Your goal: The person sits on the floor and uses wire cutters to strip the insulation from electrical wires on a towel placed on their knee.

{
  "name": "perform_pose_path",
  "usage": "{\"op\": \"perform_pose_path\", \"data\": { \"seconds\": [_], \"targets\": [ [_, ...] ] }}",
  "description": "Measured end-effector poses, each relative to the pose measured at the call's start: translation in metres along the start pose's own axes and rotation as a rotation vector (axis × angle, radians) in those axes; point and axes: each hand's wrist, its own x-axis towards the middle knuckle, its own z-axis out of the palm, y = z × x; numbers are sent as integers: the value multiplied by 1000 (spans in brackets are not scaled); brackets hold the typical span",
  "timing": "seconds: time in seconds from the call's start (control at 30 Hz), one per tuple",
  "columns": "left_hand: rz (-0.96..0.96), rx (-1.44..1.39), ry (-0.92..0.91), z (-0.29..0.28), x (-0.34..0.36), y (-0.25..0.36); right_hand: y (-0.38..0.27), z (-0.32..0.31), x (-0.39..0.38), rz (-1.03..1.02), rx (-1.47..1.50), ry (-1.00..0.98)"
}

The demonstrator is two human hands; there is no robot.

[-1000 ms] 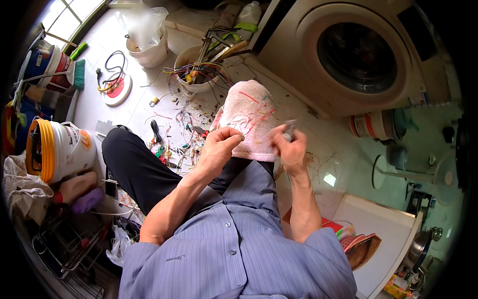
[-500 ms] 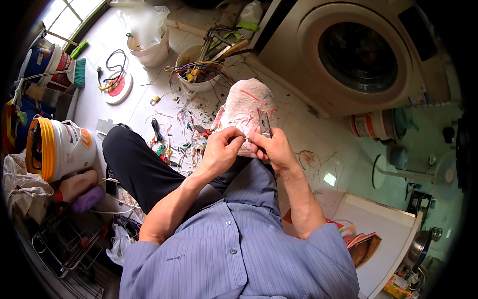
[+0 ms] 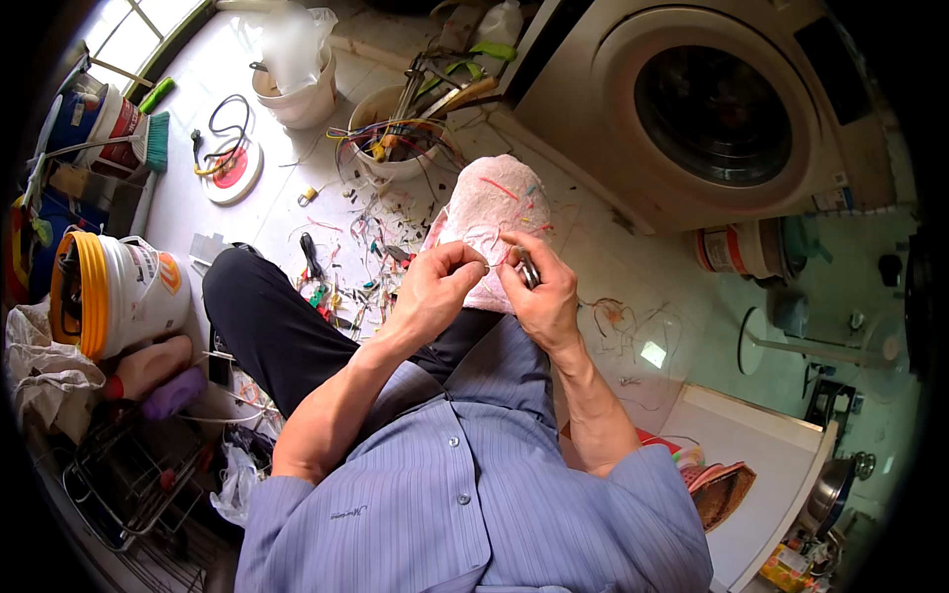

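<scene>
My left hand (image 3: 432, 289) is closed in a pinch on a thin wire (image 3: 491, 268), near the middle of the view. My right hand (image 3: 542, 301) grips a silver metal tool (image 3: 529, 273), with thumb and forefinger close to the wire, just right of my left fingertips. Both hands are over a pink cloth (image 3: 499, 183) draped on my leg, with short red and coloured scraps of wire lying on it. Beyond it to the left, cut wires, connectors and small parts are strewn on the tiled floor (image 3: 257, 222), among them a black coiled cord (image 3: 309, 257).
A bucket of tools and wires (image 3: 390, 168) and a bagged bucket (image 3: 295, 99) stand ahead. A washing machine (image 3: 554, 99) is at upper right. A white-and-orange bucket (image 3: 138, 296), a broom (image 3: 156, 143) and a wire rack (image 3: 129, 484) crowd the left. A cabinet panel (image 3: 751, 465) is at lower right.
My right hand has moved left to meet my left fingertips, and the metal tool in it has turned from upright to lie within the curled fingers. My left hand has shifted only slightly.
</scene>
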Motion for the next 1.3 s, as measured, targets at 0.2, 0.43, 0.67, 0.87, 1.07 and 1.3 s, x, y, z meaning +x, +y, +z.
{"op": "perform_pose_path", "data": {
  "seconds": [0.2, 0.43, 0.67, 0.87, 1.07, 1.3],
  "targets": [
    [-58, -69, -18, 0, -2, 2, 12, -4, -2, -168, -100, -119],
    [-89, -115, -21, 7, 3, -4, 11, -6, -3, -94, -45, -128],
    [-325, -549, -61, 2, 4, -11, 27, -19, -3, 247, 312, -153],
    [-330, -490, -48, 3, 1, -3, 10, -22, 1, -146, 9, -120],
    [-334, -513, -69, 3, 0, -5, 19, -14, -1, -218, -80, -127],
    [-344, -580, -95, 3, -3, -7, 7, -14, -2, -315, -135, -103]
  ]
}}
